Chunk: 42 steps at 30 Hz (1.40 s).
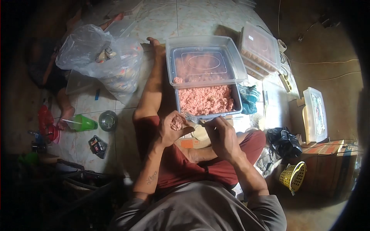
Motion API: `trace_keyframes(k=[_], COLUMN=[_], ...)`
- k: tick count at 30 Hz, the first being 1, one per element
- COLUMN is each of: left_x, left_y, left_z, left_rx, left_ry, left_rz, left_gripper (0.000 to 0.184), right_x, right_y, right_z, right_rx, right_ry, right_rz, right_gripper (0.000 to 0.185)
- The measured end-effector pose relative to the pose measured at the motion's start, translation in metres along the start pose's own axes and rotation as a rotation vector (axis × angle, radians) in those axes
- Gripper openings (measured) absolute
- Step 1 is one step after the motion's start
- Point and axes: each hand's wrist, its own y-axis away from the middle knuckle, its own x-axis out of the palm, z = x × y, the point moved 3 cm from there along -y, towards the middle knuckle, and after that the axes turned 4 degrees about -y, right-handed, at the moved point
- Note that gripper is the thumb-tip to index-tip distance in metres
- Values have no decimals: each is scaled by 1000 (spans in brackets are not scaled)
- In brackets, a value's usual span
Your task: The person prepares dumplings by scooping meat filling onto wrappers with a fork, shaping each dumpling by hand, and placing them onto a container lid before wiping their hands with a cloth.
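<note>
My left hand (pixel 172 129) is curled round a small lump of pink crumbly mixture (pixel 177 123). In my right hand (pixel 222 135) is a fork (pixel 192 118), its tines pointing left and close to that lump. Just beyond both hands, a tub of the same pink mixture (pixel 204 99) stands on the floor. A clear plastic container (pixel 241 73) covers the tub's far part, and its near part is uncovered. Beneath my hands, between the legs, there is a round pale item (pixel 200 133), partly hidden.
A large plastic bag (pixel 121 67) and a green cup (pixel 85 123) are on the left, near another seated person (pixel 66 111). On the right are stacked containers (pixel 260 48), a green cloth (pixel 249 98), a black bag (pixel 283 142) and a yellow basket (pixel 292 176).
</note>
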Motion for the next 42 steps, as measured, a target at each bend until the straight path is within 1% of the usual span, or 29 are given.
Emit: trace_keyframes(k=[1,2,4,5,7,8,9,10,12,13,14,16,17,20,21,22,24,26,28,29,30,31,33,35,36,38,39,41,42], left_x=[2,4,5,6,8,10,8,2,-7,-6,-3,1,0,-6,-4,0,4,-14,-31,-37,-42,-46,-53,-56,-59,-55,-51,-35,-28], left_y=[-3,0,-6,-4,-7,-8,-11,-10,-1,-4,-7,-14,-14,-7,-10,-11,-20,-19,-31,-44,-60,-82,-129,-181,-209,-249,-254,-262,-266], left_z=[7,12,9,14,4,1,3,5,8,5,7,10,7,7,11,11,3,3,-2,-10,-25,-20,-39,-34,-21,4,0,4,9], left_rx=[-8,-12,-35,46,-9,-56,48,57,44,205,202,55,78,-9,-118,-121,113,74,-121,-83,192,107,151,349,351,442,446,239,240], left_ry=[-142,-141,-382,-244,-255,-269,-211,-211,-74,-118,-119,-307,-325,-181,-248,-250,-81,28,-217,-374,-597,-466,-579,-767,-772,-880,-886,-962,-969], left_rz=[10,14,-14,-39,-40,-39,-37,-40,11,-45,-44,27,-19,-66,16,22,-31,42,209,206,106,161,180,171,178,376,379,599,606], left_gripper=[29,29,32,35,34,33,33,33,34,35,35,33,32,30,30,30,33,38,42,42,42,41,38,37,37,33,33,29,29], right_x=[8,20,16,19,24,24,23,22,15,15,16,18,18,11,19,28,30,7,-12,-15,-17,-16,-16,-20,-21,-22,-26,-38,-40], right_y=[1,2,5,3,6,9,9,5,5,4,5,9,6,2,0,0,-2,3,3,5,8,12,22,30,34,42,44,47,49], right_z=[-5,-19,-10,-10,-12,-13,-14,-15,-7,-5,-4,-8,-11,-3,-8,-14,-24,-19,-13,-24,-35,-42,-53,-55,-57,-69,-69,-67,-75], right_rx=[-37,-133,-51,-58,-93,-90,-57,-30,-100,-108,-111,-93,-86,-42,-85,-126,-148,-24,-35,26,90,98,134,197,253,213,196,212,214], right_ry=[5,28,87,88,32,33,71,111,60,43,26,31,41,26,38,51,0,-102,-78,-84,-91,-97,-119,-128,-131,-159,-140,-86,-93], right_rz=[71,150,133,133,14,16,59,104,40,33,26,17,10,-27,23,71,-12,-77,-189,-190,-189,-194,-196,-170,-137,-176,-204,-228,-234], right_gripper=[11,10,10,10,8,8,9,10,13,13,14,14,14,15,15,15,13,12,8,8,8,8,8,9,9,10,9,10,10])
